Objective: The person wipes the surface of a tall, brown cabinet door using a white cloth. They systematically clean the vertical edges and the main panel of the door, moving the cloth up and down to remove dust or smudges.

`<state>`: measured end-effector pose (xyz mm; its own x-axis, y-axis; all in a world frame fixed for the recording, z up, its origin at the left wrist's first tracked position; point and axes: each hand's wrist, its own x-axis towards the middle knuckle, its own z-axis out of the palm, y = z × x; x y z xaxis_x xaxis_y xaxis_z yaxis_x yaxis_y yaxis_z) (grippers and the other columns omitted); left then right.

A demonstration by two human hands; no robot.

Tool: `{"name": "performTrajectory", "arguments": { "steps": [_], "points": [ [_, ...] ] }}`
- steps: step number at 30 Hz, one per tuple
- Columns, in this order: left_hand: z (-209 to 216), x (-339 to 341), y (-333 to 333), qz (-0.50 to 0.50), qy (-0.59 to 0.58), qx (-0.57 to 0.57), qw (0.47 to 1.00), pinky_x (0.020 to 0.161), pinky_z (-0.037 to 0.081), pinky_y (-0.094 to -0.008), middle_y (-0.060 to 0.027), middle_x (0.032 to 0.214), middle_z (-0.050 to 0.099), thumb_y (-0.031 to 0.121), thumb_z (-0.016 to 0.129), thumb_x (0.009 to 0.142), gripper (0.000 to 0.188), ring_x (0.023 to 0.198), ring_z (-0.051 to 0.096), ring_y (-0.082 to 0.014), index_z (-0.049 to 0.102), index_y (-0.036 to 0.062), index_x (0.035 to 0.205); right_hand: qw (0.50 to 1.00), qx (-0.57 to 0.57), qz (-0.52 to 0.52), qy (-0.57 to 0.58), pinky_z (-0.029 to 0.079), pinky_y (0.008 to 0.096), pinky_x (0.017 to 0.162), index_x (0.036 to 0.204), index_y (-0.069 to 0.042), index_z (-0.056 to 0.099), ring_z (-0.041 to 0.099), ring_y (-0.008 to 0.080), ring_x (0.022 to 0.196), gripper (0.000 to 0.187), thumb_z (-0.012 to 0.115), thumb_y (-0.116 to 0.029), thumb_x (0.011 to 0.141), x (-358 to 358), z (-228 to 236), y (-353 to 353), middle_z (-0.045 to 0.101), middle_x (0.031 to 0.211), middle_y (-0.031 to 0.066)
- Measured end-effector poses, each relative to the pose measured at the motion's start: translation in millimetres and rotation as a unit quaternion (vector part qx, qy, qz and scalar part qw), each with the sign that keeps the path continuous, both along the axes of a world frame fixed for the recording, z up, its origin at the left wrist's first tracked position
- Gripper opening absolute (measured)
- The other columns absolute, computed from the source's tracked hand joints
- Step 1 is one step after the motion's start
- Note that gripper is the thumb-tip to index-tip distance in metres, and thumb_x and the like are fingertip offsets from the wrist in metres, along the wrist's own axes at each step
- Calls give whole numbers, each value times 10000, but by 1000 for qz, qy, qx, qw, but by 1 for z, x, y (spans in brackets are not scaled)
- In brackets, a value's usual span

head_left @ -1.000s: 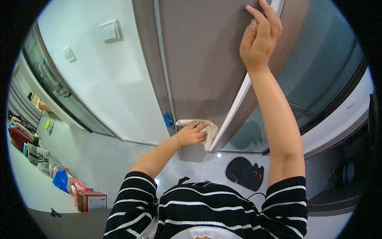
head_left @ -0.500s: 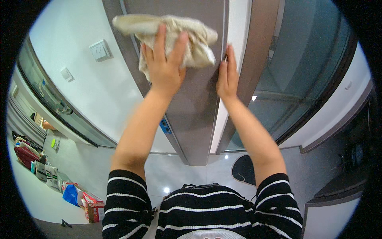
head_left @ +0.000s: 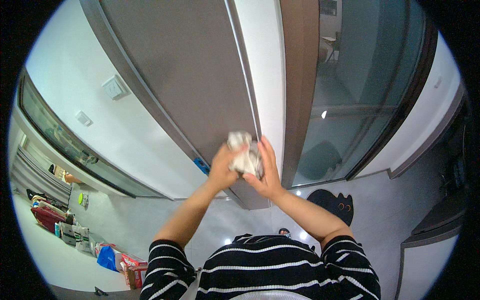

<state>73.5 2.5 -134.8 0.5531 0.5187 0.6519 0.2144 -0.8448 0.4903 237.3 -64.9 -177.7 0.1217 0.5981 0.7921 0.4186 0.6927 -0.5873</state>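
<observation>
A cream cloth [head_left: 246,159] is bunched up between my two hands, low in front of a grey-brown door panel [head_left: 175,60]. From the left, my left hand [head_left: 223,168] grips it, with the fingertips sunk into the folds. My right hand [head_left: 268,176] presses on its other side, thumb beneath and fingers curved along the edge. Motion blurs the cloth and the fingertips a little. Just left of my left hand, a blue latch piece [head_left: 201,166] shows on the door frame.
A white wall with a switch [head_left: 115,88] lies left of the frame. To the right stands a glass door [head_left: 360,100] with a brown frame. A black cat-shaped mat [head_left: 332,206] lies on the grey floor. Bags and a red box [head_left: 134,270] line the lower left.
Both hands have come down and closer to me. The cloth, spread under my left hand on the panel before, is now crumpled between both hands. My right hand has left the panel's edge.
</observation>
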Motion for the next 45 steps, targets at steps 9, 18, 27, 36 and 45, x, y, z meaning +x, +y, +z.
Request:
{"name": "performTrajectory", "arguments": {
  "steps": [9,18,27,36,45],
  "points": [
    [199,14,19,-21,-110,3,994,1035,391,-410,-162,1300,515,135,624,774,584,1220,493,-311,526,72,1346,913,346,-137,-168,163,610,1129,1462,-300,380,197,426,1436,832,756,-405,728,3,200,81,166,1572,175],
    [20,-36,11,107,106,-26,988,949,438,-458,-230,1172,571,137,664,717,555,1105,538,-413,526,43,1246,877,230,-138,-399,-48,582,1158,1473,-306,308,246,308,1448,604,509,-254,906,-6,5,88,299,1548,113],
    [27,-52,12,150,21,-176,973,923,490,-390,-169,1120,654,139,784,661,606,1085,631,-303,554,61,1216,815,319,-186,-447,-53,647,1135,1486,-385,286,111,291,1486,610,508,-332,920,8,36,107,235,1584,32],
    [161,-31,34,252,-84,376,887,970,428,-431,-181,1260,526,60,748,664,724,1113,527,-373,551,185,1349,791,454,-294,-285,107,502,1178,1302,-465,539,373,265,1351,441,610,-333,887,1,193,121,448,1444,27],
    [-99,-46,25,156,190,258,934,868,528,-442,-129,1260,580,126,686,746,493,1114,595,-330,631,234,1224,773,247,-176,-558,-19,663,1131,1431,-437,387,268,231,1444,567,506,-285,898,59,-73,74,357,1529,-85]
  ]
}}
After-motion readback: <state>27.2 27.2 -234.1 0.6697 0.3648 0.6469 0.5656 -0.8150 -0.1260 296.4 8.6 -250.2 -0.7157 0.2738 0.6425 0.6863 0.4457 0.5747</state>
